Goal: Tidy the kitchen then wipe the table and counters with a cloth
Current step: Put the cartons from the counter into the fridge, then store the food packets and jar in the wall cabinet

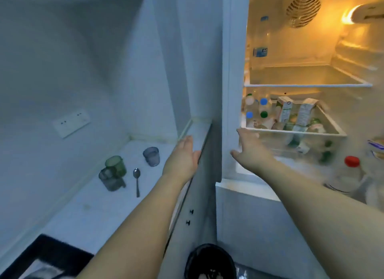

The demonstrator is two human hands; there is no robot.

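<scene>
The fridge (234, 71) stands open on the right, lit inside. My right hand (249, 145) reaches toward the front of its lower shelf (336, 131), fingers straight and empty; the hand is blurred. That shelf holds several bottles (264, 106) and cartons (285, 110). My left hand (185, 154) lies flat with straight fingers at the right edge of the white counter (93, 208), holding nothing. On the counter stand a green cup (116, 165), two grey cups (111, 180) (151, 156) and a spoon (137, 181).
A black hob (41, 256) sits at the counter's near left. A dark bin (209, 262) stands on the floor below. A red-capped bottle (351, 174) stands in the fridge door at right. A wall socket (71, 123) is behind the counter. The upper fridge shelf (307, 84) holds a clear bottle.
</scene>
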